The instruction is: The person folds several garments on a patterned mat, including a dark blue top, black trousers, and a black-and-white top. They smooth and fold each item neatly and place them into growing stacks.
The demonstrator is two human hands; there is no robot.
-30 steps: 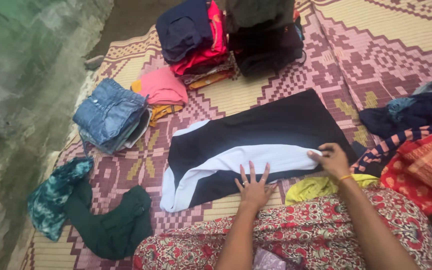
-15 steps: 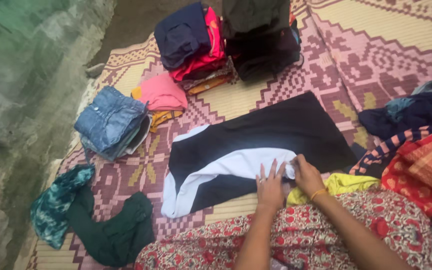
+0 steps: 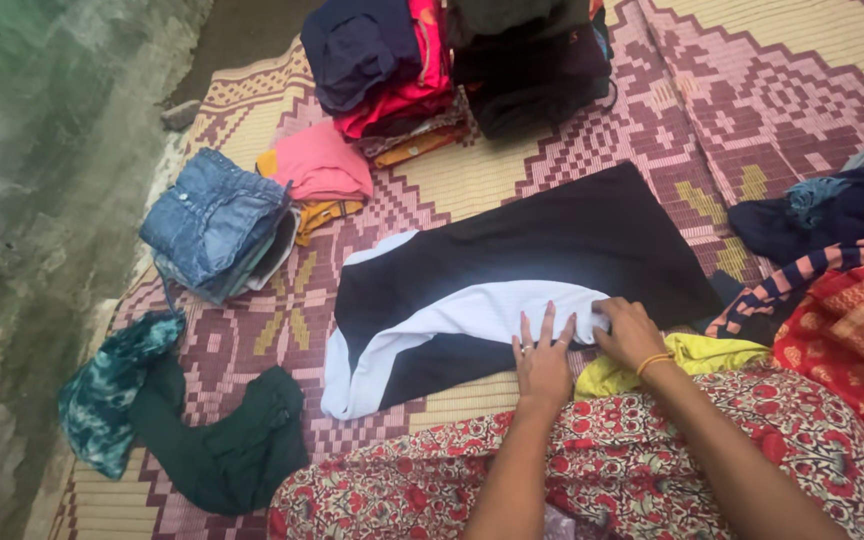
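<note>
A black garment with a white band point(image 3: 512, 270) lies spread on the woven mat point(image 3: 772, 80) in front of me. My left hand point(image 3: 542, 355) rests flat on its near edge, fingers apart and pointing away from me. My right hand point(image 3: 627, 330), with a yellow bangle on the wrist, pinches the end of the white band right beside the left hand. A yellow cloth point(image 3: 692, 358) lies under my right wrist, by my red floral lap point(image 3: 652, 460).
Folded clothes stand at the back: a navy and red pile point(image 3: 382, 65), a dark pile point(image 3: 532, 70), a pink piece point(image 3: 320, 170), folded jeans point(image 3: 217, 225). Green and teal cloths point(image 3: 182, 420) lie at the left. Loose clothes point(image 3: 832, 270) heap at the right. A rough wall point(image 3: 42, 160) borders the mat's left.
My right hand has drawn the white band's end leftward from the garment's right edge to beside my left hand. The left hand has shifted slightly right.
</note>
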